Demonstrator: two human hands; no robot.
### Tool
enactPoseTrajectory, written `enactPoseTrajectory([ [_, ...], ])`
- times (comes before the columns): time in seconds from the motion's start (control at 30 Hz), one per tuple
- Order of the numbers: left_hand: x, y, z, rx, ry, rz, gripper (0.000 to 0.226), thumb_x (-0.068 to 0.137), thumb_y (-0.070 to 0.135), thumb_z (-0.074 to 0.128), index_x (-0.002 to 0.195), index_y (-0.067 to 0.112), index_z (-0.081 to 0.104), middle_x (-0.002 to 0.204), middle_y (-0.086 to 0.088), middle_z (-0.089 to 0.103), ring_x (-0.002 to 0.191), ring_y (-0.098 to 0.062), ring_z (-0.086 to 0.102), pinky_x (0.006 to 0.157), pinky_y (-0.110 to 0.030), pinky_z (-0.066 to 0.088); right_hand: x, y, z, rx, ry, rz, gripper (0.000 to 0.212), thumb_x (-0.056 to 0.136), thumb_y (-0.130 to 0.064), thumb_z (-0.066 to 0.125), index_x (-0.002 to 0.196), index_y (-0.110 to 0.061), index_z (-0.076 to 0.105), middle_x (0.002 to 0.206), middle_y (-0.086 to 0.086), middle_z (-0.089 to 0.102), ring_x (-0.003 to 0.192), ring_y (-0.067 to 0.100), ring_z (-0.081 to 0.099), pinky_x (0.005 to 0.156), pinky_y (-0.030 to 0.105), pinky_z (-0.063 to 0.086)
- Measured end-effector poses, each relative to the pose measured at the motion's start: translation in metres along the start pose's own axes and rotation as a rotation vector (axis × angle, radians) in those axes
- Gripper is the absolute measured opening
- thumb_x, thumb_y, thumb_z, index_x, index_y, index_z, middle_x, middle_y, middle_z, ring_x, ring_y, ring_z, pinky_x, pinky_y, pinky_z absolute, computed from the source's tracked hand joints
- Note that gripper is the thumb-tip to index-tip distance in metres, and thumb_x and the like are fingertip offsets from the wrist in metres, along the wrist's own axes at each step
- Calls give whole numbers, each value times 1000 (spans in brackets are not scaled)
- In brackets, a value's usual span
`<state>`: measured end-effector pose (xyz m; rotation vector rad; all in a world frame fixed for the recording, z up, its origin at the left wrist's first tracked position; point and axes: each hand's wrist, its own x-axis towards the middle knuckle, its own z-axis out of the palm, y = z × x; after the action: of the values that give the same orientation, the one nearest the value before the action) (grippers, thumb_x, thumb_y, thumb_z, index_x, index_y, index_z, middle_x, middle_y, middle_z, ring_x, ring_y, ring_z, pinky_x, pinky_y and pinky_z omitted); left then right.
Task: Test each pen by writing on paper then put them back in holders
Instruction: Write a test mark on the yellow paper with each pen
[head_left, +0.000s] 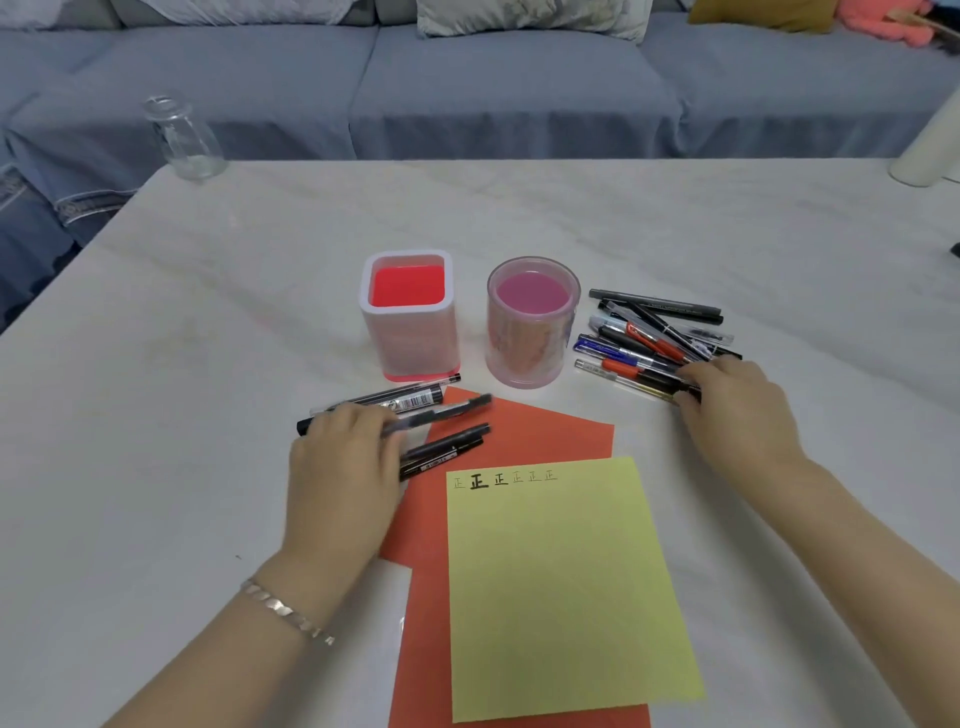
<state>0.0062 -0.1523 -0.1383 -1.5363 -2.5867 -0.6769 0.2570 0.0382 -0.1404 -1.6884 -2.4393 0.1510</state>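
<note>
Head: dark pen (452, 410) gripped in left fingers (371, 434).

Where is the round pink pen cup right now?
In the head view, the round pink pen cup stands upright mid-table, just right of the square red holder and left of the loose pen pile.

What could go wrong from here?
1. Two loose groups could get mixed: the pens by the left grip, which holds a grey pen, and the pile at the right grip. The square holder and round holder are empty.
2. The pile is crossed, so pulling one pen may drag or roll others.
3. The yellow paper lies unheld on the red sheet and may slip during writing.
</note>
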Motion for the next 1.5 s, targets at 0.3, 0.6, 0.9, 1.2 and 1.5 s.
enactPoseTrajectory([
  [0.3, 3, 33, 2, -198, -43, 156, 34, 81, 29, 48, 107, 12, 63, 106, -6, 60, 99, -23, 51, 85, -33, 37, -9, -2, 0, 94, 97, -260, 21, 85, -1, 57, 104, -3, 66, 98, 16, 65, 93, 36, 59, 79, 37, 42],
  [0.6, -21, 90, 2, -292, -268, 508, 37, 94, 40, 32, 113, 20, 56, 83, 8, 64, 75, -7, 55, 69, -23, 38, -71, -54, -53, 308, 44, -721, 19, 79, -36, 54, 87, -26, 68, 77, -12, 69, 69, 5, 58, 63, 19, 42],
  [0.9, -34, 74, -11, -594, -379, 240, 12, 99, 29, 33, 97, 31, 45, 88, 14, 51, 85, -2, 44, 71, -13, 34, -76, -67, -69, 1401, -388, 222, 22, 71, -28, 72, 77, -12, 58, 46, 0, 50, 37, 10, 38, 35, 16, 29],
  [1.2, -37, 79, -16, -697, -410, 324, 27, 94, 36, 36, 83, 21, 55, 59, 16, 47, 53, -4, 43, 52, -14, 29, -95, -108, -38, 1375, -247, 156, 43, 93, -27, 50, 58, -6, 37, 36, -4, 32, 35, 6, 29, 39, 12, 28],
  [1.5, -29, 64, -22, -552, -598, 136, 14, 96, 39, 31, 92, 31, 42, 50, 9, 42, 46, -6, 37, 47, -22, 24, -92, -87, -39, 1323, -88, 45, 34, 84, -28, 48, 57, -9, 39, 37, -4, 37, 36, 7, 31, 40, 15, 28],
])
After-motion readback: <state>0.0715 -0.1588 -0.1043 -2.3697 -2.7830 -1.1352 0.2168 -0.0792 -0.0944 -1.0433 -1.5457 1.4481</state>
